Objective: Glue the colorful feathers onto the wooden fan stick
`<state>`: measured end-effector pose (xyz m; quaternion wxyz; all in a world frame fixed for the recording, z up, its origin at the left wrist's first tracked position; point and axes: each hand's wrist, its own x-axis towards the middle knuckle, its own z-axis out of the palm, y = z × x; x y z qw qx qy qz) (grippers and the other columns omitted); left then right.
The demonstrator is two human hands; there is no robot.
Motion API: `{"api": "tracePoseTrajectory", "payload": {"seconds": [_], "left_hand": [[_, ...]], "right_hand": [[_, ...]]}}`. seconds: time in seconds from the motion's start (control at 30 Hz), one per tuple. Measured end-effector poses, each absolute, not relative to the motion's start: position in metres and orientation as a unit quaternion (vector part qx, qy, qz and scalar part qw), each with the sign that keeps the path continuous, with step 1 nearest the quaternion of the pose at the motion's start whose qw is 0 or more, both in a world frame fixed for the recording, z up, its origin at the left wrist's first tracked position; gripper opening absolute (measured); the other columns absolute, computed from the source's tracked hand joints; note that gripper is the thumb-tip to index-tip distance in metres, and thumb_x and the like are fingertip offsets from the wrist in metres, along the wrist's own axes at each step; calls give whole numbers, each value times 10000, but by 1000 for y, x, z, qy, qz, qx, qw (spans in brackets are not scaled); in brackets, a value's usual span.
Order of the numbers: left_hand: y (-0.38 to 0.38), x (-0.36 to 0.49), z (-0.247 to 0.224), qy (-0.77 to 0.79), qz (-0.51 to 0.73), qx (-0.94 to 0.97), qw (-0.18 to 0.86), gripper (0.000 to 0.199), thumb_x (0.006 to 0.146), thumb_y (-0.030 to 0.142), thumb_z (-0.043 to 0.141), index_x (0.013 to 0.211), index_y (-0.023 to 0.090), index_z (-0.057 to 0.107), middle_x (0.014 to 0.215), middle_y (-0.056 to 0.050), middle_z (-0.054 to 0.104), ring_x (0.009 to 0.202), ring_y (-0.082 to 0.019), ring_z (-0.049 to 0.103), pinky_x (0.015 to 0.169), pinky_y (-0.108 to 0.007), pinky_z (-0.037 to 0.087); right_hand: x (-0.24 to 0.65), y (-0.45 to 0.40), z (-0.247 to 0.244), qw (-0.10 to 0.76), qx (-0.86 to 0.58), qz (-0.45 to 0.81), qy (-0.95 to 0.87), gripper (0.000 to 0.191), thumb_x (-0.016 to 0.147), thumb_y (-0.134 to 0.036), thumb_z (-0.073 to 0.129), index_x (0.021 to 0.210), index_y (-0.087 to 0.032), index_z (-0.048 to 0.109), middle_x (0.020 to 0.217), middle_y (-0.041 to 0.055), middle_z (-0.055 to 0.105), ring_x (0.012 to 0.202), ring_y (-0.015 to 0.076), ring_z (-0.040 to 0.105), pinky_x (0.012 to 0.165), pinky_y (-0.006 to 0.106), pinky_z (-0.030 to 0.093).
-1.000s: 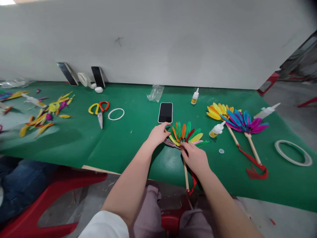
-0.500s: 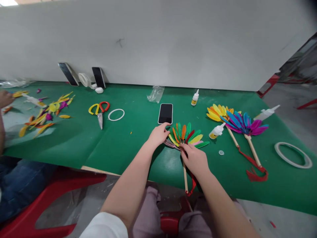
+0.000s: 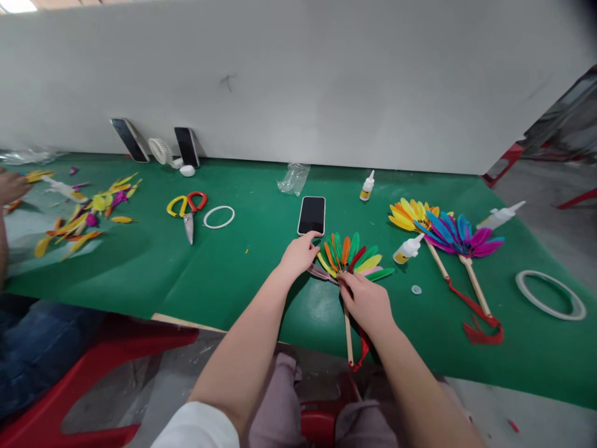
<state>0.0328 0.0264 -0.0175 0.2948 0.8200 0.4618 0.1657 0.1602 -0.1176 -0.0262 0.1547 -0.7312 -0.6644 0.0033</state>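
A feather fan (image 3: 346,250) with green, orange, yellow, red and pink feathers lies on the green table in front of me, its wooden handle pointing toward me with a red tassel beside it. My right hand (image 3: 366,298) is closed on the fan's base, where the feathers meet the handle. At the fan's left side my left hand (image 3: 301,254) pinches the edge feathers, its fingertips just below a phone (image 3: 312,215). A glue bottle (image 3: 407,249) stands right of the fan, and a small cap (image 3: 416,290) lies near it.
Two finished-looking fans, one yellow (image 3: 410,214) and one blue-purple (image 3: 461,235), lie at right beside a tape ring (image 3: 550,295). Scissors (image 3: 187,211), a white ring (image 3: 219,217) and loose feathers (image 3: 79,227) are at left. Another person's hand (image 3: 12,186) shows at far left.
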Motion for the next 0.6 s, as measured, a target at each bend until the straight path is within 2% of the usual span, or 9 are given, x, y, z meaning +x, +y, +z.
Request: {"api": "tracePoseTrajectory", "payload": {"seconds": [0.6], "left_hand": [[28,32,-16,471,160,814,301,313,778,256,441,1074,237,540,740,0,624,675,-135,567,620,-231,414]], "right_hand": [[158,-117,-23,143,-740,-4,-657,246,825,-287,402,971,-276,600,843,-6,655,698,118,599,522,216,314]]}}
